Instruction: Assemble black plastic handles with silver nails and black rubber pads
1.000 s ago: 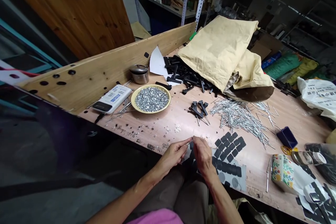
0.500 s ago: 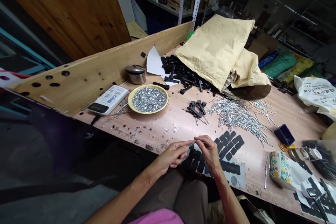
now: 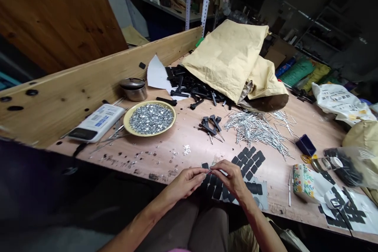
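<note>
In the head view, my left hand and my right hand meet fingertip to fingertip above the table's near edge. Both are closed in a pinch. Between them is a thin, small piece, mostly hidden by the fingers, whose kind I cannot make out. Under and beside my right hand lie rows of black rounded pads, some on a grey backing sheet. Ahead of the hands are several black plastic clips with metal pins and a small cluster of nuts.
A yellow bowl of small metal nuts stands left, beside a white scale and a lidded metal pot. Loose metal pins form a heap right of centre. Behind lies a large paper sack. A floral box stands right.
My view has turned slightly, so most table items appear further left. Both hands are a little lower and nearer my body, still pinched together.
</note>
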A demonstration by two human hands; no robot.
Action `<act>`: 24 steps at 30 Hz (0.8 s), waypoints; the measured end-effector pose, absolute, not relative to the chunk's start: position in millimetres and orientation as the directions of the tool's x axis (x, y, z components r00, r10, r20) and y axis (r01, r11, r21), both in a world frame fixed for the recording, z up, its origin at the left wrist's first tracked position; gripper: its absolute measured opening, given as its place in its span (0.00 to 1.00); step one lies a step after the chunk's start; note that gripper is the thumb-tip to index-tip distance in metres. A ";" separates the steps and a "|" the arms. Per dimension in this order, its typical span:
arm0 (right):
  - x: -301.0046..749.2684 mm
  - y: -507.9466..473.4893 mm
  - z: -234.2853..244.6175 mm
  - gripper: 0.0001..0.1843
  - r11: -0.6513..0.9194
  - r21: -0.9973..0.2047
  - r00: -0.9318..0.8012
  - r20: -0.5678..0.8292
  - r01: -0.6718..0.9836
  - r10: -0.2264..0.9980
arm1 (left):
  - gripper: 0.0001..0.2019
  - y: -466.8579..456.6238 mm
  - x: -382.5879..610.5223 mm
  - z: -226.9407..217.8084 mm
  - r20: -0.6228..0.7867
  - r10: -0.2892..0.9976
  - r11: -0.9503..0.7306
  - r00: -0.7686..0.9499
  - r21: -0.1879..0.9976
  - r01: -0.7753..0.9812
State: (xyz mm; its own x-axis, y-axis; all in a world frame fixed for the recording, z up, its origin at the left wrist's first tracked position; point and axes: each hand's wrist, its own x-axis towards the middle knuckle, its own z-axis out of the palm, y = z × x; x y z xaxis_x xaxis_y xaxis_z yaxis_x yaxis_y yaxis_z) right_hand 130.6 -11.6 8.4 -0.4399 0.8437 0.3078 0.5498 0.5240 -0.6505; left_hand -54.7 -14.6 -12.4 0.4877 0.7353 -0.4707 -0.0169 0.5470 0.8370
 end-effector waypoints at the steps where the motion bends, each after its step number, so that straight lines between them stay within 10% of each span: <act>1: 130.5 -13.1 9.0 0.14 0.531 -0.638 -0.449 0.307 0.557 0.839 | 0.24 -16.2 -53.4 -13.7 -0.436 0.773 0.489 0.461 0.872 0.005; 6: 129.2 -20.9 8.9 0.15 0.558 -0.559 -0.456 0.326 0.613 0.828 | 0.09 -25.5 -48.6 -14.3 -0.105 0.960 0.039 0.259 0.969 0.246; 14: 132.4 -34.1 6.3 0.15 0.523 -0.477 -0.469 0.239 0.706 0.850 | 0.15 -36.5 -44.6 -19.1 0.174 0.910 -0.361 0.375 0.778 0.514; 19: 132.1 -34.8 0.9 0.16 0.576 -0.404 -0.497 0.290 0.711 0.818 | 0.17 -39.9 -47.0 -27.1 0.215 0.879 -0.438 0.426 0.717 0.542; 24: 127.9 -35.8 -1.4 0.13 0.442 -0.616 -0.408 0.206 0.652 0.889 | 0.16 -37.1 -46.3 -24.3 0.186 0.915 -0.351 0.359 0.805 0.478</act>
